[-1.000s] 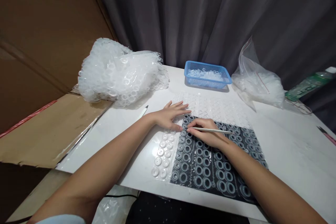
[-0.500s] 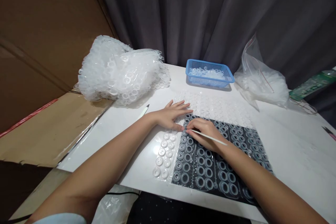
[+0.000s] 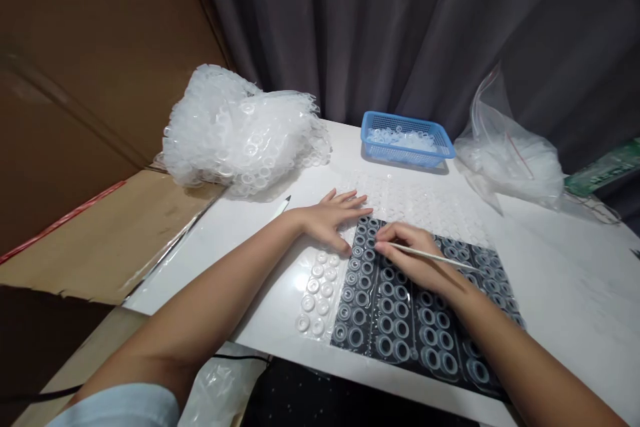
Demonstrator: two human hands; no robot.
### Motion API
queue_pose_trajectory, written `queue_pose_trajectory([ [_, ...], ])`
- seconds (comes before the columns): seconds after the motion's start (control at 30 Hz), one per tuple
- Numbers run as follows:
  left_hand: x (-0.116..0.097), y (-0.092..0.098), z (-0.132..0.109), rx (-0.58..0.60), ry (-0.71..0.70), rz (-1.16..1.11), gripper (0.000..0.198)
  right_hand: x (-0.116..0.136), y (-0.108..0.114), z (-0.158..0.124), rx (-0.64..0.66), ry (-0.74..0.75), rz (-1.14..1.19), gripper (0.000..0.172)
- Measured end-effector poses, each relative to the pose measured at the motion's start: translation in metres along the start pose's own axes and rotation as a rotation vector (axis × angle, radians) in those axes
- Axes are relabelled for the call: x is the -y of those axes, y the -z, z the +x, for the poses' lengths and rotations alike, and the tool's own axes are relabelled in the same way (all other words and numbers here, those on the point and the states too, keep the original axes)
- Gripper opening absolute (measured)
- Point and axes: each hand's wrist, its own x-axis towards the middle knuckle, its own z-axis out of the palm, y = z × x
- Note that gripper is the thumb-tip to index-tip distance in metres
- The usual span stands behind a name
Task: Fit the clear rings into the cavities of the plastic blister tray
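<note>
My left hand (image 3: 333,219) lies flat with fingers spread on a clear plastic sheet of round moulded cups (image 3: 313,285), its fingertips at the corner of a black mat. My right hand (image 3: 413,255) pinches a thin white stick (image 3: 425,254), which slants back over the wrist; its working end is hidden by the fingers. That hand hovers over or rests on the black mat (image 3: 373,310), which shows through beneath rows of clear ring-shaped cups. In the leftmost column over the mat, several cups seem to have small pieces in their centres.
A blue basket (image 3: 407,159) of small clear rings stands at the back. Left of it lies a heap of clear plastic sheets (image 3: 240,133); at right, a zip bag (image 3: 525,167) of pale pieces and a green bottle (image 3: 605,167). A dark-tipped white pencil (image 3: 281,207) lies behind my left forearm.
My right hand has moved right with the stick, away from my left thumb and the mat's left column. My left hand stays flat in place. The whole view has shifted slightly.
</note>
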Motion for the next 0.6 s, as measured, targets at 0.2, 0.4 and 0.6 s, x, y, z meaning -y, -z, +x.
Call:
queue_pose_trajectory([
  [0.2,0.0,-0.004,0.0,-0.025,-0.004,0.034,0.103,0.008,-0.014,-0.002,0.173,-0.123,0.145,0.01],
  [0.4,0.001,-0.005,0.001,-0.034,-0.003,0.038,0.105,0.008,-0.014,-0.001,0.187,-0.123,0.12,0.009],
  [0.6,-0.002,-0.005,0.001,-0.037,0.01,0.02,0.108,0.008,-0.018,-0.002,0.163,0.066,0.056,0.008],
])
